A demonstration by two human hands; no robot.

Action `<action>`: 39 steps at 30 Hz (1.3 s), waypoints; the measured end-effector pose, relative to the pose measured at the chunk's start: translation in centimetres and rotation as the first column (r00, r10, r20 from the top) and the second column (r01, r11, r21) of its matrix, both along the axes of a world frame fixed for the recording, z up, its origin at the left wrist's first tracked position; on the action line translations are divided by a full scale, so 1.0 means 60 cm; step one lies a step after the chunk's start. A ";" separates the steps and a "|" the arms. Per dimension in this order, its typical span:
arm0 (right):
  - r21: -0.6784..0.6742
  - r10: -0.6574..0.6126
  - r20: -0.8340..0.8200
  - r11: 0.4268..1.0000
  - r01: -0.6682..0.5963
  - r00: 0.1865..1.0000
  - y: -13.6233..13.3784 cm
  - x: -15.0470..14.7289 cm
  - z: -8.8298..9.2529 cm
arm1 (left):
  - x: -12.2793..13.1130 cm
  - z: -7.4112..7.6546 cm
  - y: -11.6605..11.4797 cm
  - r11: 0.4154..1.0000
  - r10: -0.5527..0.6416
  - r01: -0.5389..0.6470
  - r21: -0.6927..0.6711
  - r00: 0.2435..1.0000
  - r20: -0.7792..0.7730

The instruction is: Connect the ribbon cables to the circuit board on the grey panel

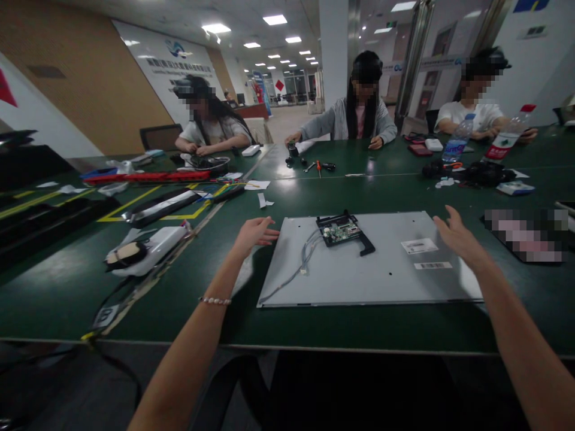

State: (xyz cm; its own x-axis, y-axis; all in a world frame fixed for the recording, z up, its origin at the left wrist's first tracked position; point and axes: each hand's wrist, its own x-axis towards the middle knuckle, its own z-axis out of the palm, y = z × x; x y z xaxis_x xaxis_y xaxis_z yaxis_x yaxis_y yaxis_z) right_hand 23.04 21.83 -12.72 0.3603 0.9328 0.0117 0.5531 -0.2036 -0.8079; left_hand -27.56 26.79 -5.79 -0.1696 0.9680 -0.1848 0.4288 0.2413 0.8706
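Note:
A flat grey display panel [350, 272] lies on the green table in front of me. On its upper middle sits a green circuit board [339, 230] in a black frame, with a black hook-shaped piece at its lower right. Thin grey cables [296, 270] run from the board to the panel's lower left corner. My left hand [257, 233] is at the panel's upper left edge, fingers stretched out and holding nothing. At the upper right edge, my right hand [456, 232] is open, thumb and fingers apart, beside two white labels [426, 245].
A white power strip-like bundle [153, 251] and black cables lie to the left. Farther off are a red-handled screwdriver [319, 169], two plastic bottles [456, 143] and a phone-like slab [523, 236] at right. Several people sit across the green table [215, 239].

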 end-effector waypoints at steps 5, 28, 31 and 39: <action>0.011 0.016 0.283 1.000 -0.020 0.959 0.010 0.006 -0.014 | -0.001 -0.004 0.003 0.999 -0.048 0.048 -0.001 0.999 -0.001; -0.275 0.344 0.702 0.939 -0.208 0.624 -0.019 -0.060 -0.021 | 0.173 -0.045 0.017 0.668 -0.579 0.733 0.129 0.621 -0.529; -0.278 0.346 0.706 0.938 -0.207 0.618 -0.015 -0.058 -0.023 | 0.177 -0.044 0.015 0.653 -0.598 0.742 0.153 0.628 -0.498; -0.311 0.370 0.678 0.927 -0.208 0.636 -0.012 -0.050 -0.020 | 0.191 -0.034 -0.003 0.590 -0.696 0.799 0.120 0.578 -0.426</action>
State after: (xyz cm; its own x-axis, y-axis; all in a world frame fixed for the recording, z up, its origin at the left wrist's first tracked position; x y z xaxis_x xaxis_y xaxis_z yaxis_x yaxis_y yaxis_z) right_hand 20.01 21.08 -13.94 0.0263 0.9989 -0.0379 0.9945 -0.0300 -0.1003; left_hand -16.11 26.62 -7.80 0.6441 0.7646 0.0229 0.5866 -0.5129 0.6268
